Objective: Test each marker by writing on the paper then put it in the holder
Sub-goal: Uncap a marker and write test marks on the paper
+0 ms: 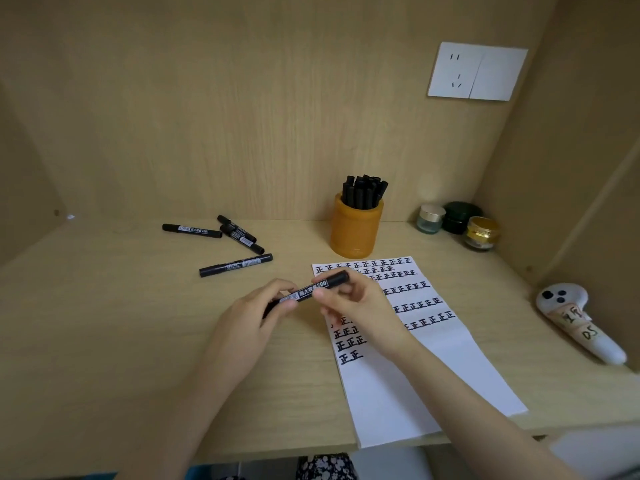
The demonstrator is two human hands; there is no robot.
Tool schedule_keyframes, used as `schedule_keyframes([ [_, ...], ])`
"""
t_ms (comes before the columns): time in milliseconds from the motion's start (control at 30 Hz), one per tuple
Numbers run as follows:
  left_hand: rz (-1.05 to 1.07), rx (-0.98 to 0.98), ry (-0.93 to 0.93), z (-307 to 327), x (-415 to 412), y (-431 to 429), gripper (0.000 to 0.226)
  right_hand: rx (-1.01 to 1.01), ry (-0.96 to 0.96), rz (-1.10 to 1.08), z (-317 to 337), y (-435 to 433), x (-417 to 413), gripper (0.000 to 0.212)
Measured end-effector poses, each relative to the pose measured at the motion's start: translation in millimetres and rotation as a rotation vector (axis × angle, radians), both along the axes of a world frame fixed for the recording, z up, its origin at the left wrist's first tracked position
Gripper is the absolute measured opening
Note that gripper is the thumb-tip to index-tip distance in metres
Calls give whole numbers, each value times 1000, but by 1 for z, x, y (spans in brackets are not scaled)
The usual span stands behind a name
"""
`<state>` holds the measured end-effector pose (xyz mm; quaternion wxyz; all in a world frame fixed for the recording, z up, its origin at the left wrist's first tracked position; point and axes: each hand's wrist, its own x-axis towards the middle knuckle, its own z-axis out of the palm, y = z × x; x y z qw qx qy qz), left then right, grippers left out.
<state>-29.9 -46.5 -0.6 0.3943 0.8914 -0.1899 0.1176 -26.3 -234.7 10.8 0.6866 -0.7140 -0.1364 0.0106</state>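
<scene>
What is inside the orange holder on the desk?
The orange holder contains a bunch of black markers, standing with their ends above the rim. Its wall hides their lower parts, and their number is unclear.

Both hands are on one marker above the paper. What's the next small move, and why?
Probably pull the two ends apart to uncap the marker: the left hand and right hand grip opposite ends, no nib shows, and the paper has blank room beside its last short row. If it was already tested, it goes to the holder instead.
</scene>
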Motion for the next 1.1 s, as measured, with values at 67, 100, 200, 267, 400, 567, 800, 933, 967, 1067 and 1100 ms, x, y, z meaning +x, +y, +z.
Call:
schedule_keyframes([
  [67,-36,-4,31,-1,-3,-7,14,63,0,-18,1,-4,-1,13],
  [100,-43,9,48,-2,-5,-11,15,77,-3,-28,2,-6,-2,11],
  [200,-66,40,76,-1,-11,-21,16,102,-11,-31,2,-9,-9,13],
  [267,-75,42,61,1,-15,-27,15,97,-6,-8,2,-10,-13,15],
  [400,-92,-8,72,4,-20,-36,17,84,-14,-21,-1,-11,-17,6],
  [567,-161,-156,155,1,-22,-42,21,125,-29,-14,-6,-17,-22,8],
  [800,-276,-278,248,-1,-27,-44,24,118,-13,-51,-9,-23,-31,11],
  [933,-177,-221,231,-3,-29,-43,42,174,5,-195,-3,-28,-34,26],
  [967,-148,-202,236,-4,-29,-42,42,210,19,-250,-1,-32,-34,30],
  [1067,-135,-130,254,-10,-34,-38,36,309,63,-365,0,-48,-36,22],
  [1100,-148,-98,260,-13,-36,-38,36,297,74,-380,-2,-52,-37,16],
])
